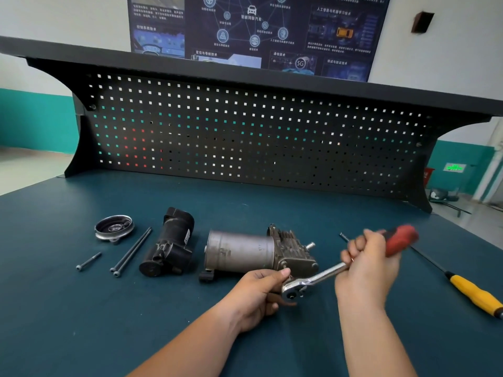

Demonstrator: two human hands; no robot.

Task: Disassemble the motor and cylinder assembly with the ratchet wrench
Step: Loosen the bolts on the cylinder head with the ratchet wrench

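Motor [239, 251] sits well in from desk [81, 308] edge. Right grip [367, 257] wraps blurry red wrench handle [400, 239] right of motor; left grip [261, 289] holds wrench head [292, 288].

Bright, even light covers the dark teal worktop [81, 308], and there are no hard shadows. Only soft, faint shade sits close under the grey metal motor cylinder [239, 251] and beneath the forearms. A small white glare marks the polished chrome head of the ratchet wrench [302, 282]. The right hand [367, 265] and the wrench's red grip are smeared by motion blur, while the loose parts lying on the worktop are sharp. Light from behind shows through the holes of the black perforated metal back panel [245, 137] as white, teal and red dots. The wide lens bows the black shelf [272, 77] above it and stretches the corners. Print on the dark blue wall poster [258, 31] is soft.
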